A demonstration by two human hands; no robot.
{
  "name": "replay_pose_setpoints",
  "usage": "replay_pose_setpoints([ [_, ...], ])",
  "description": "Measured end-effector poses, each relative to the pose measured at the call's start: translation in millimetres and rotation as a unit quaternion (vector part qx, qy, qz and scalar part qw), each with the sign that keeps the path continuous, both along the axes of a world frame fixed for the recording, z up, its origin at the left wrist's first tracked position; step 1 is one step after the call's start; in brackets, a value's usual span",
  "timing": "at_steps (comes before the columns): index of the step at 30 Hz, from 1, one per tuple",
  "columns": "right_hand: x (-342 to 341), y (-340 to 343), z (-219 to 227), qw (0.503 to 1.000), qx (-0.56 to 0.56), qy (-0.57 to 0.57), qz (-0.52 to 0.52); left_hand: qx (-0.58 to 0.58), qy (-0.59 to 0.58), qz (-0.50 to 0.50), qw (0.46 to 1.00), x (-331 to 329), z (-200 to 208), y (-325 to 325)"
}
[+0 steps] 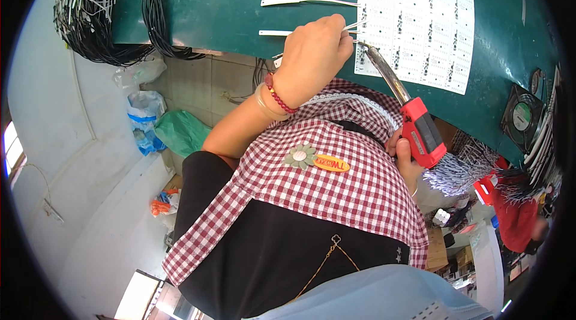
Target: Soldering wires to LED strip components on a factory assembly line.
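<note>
Pale-blue mask (pixel 372 297), yellow lettered badge (pixel 332 164), soldering iron (pixel 423 132) in right hand (pixel 407 162)

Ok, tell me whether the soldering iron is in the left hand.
No, the right hand holds the red-handled soldering iron.

The back of the left hand (pixel 318 50) hides most of its fingertips near the thin wire (pixel 354 25). The soldering iron (pixel 414 113) covers part of the right hand (pixel 407 156); whether its tip touches metal is too small to tell. The upper edge crops the white board sheet (pixel 414 32) and black cable bundle (pixel 90 5).
</note>
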State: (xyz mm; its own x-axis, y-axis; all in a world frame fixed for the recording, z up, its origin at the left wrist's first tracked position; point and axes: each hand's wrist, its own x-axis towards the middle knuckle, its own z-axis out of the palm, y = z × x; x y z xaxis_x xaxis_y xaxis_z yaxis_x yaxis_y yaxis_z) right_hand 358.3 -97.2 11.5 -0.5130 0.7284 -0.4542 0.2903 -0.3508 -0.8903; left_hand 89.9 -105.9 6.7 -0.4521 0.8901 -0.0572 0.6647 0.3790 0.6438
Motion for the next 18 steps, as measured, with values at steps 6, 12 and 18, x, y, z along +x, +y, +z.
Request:
replay_pose_setpoints([
  [6, -5, -3, 11, 0.995, -0.017, 0.068, -0.071, 0.004, 0.046, -0.018, 0.999, 4, -1, 1],
  [12, -2, -1, 6, 0.992, -0.017, 0.086, -0.094, 0.002, 0.070, -0.032, 0.997, 6, 6, 0],
  [18, 4, 2, 4, 0.990, 0.039, 0.090, -0.100, 0.142, 0.087, 0.006, 0.986, -18, 5, 3],
])
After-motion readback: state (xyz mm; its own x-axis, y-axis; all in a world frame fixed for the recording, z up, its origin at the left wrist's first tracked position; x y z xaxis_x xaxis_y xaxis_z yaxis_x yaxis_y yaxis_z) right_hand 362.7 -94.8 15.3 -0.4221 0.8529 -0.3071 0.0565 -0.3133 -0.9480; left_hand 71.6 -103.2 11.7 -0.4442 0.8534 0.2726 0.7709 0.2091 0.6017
